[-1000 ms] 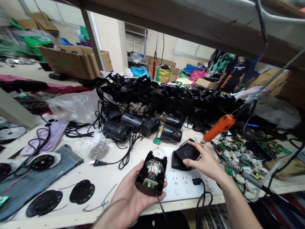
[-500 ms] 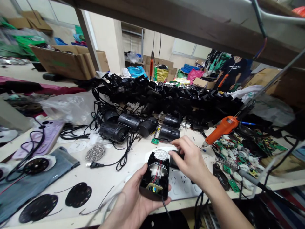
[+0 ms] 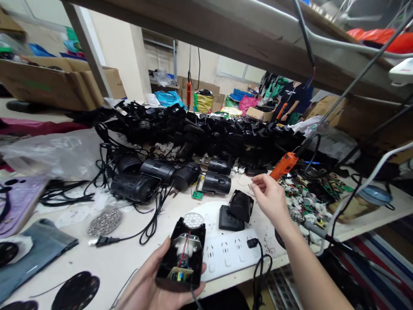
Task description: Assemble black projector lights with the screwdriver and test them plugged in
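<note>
Readable texts, brands or numbers: none. Item: dark shirt [image 3: 292, 101] on a person, background, beyond the right hand [image 3: 271, 198]; white lettering [image 3: 289, 92] across the chest, too small to read. Item: cardboard box [image 3: 74, 92], far beyond and left of the left hand [image 3: 158, 282]; faint green marking [image 3: 38, 85], illegible.

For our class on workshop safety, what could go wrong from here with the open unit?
The exposed red wires might snag inside the open black unit. Only the left hand supports it, so it could slip onto the bench. Small dark bits lie beside the power strip, whose sockets face up; one might fall in.
</note>
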`<state>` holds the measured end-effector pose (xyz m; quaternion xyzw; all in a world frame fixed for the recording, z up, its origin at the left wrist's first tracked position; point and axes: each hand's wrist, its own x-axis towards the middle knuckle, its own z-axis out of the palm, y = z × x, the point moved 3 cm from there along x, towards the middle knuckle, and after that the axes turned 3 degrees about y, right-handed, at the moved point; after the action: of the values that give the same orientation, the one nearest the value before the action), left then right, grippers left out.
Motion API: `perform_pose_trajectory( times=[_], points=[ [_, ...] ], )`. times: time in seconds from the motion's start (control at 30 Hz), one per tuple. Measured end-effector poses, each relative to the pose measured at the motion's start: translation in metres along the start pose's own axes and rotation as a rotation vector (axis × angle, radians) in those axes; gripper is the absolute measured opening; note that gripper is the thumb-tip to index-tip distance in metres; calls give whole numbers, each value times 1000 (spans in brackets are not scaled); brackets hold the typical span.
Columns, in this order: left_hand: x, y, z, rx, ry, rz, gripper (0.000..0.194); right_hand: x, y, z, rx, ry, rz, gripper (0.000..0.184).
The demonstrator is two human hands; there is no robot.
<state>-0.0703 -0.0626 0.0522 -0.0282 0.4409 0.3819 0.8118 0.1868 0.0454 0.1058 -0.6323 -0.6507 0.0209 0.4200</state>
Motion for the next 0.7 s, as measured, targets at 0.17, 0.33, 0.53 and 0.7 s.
perform_pose_trajectory(
  times=[0.17, 0.33, 0.53, 0.7],
  points=[
    [-8, -7, -20, -71, -38, -47, 39, -9, -5, 5, 4, -108, -32, 12],
    [-10, -20, -23, -182, -231, -105, 42, 2, -43, 39, 30, -297, -246, 13],
    [0, -21, -41, -276, -244, -7, 52, 12, -175, 129, -29, -597, -829, 23],
    [5, -18, -64, -245, -229, 109, 54, -19, -257, 219, -92, -715, -1113, 15]
  ],
)
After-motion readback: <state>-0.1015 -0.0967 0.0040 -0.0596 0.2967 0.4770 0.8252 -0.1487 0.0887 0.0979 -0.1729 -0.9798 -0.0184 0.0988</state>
